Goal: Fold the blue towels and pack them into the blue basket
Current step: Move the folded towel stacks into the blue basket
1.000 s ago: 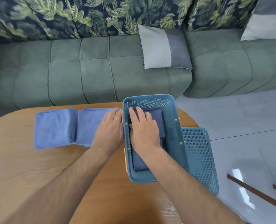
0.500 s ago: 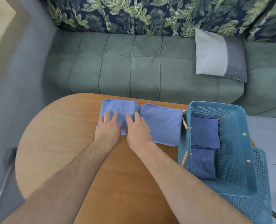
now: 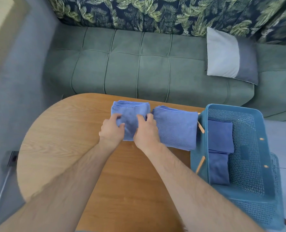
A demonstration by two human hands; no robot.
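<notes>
Your left hand (image 3: 112,130) and right hand (image 3: 146,132) pinch the folded towel (image 3: 130,114) with curled fingers (image 3: 117,116) on both sides, likely to keep it neat on the way to the blue basket (image 3: 226,106) to their right.

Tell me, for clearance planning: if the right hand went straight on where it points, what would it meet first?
The right hand grips the left towel; past its far edge comes bare table, then probably the sofa.
</notes>
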